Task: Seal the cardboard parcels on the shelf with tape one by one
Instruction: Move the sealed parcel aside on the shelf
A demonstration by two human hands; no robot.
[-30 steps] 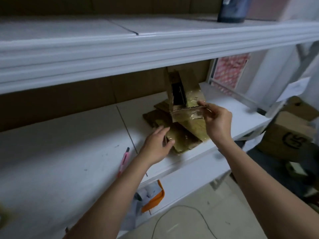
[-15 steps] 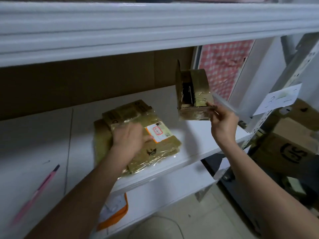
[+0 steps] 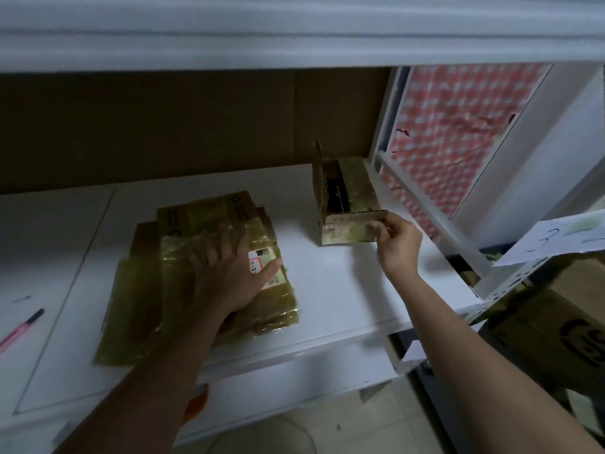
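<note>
A small open cardboard box point(image 3: 352, 188), wrapped in shiny tape, stands on the white shelf point(image 3: 340, 290) at the right, its lid flap raised. My right hand point(image 3: 397, 239) pinches the box's near flap at its right corner. A stack of flat cardboard parcels point(image 3: 193, 224) covered in glossy tape lies left of the box, with a white label point(image 3: 262, 258) on top. My left hand point(image 3: 229, 273) rests flat on the stack, fingers spread. No tape roll is in view.
A pink pen point(image 3: 19, 329) lies on the shelf at the far left. The upper shelf edge point(image 3: 294, 44) hangs low overhead. A white upright point(image 3: 422, 204) and red patterned panel point(image 3: 458, 132) close the right side. Brown boxes point(image 3: 553, 326) sit lower right.
My right hand has lowered the small box from the air down onto the shelf at the right. My left hand stays flat on the parcel stack.
</note>
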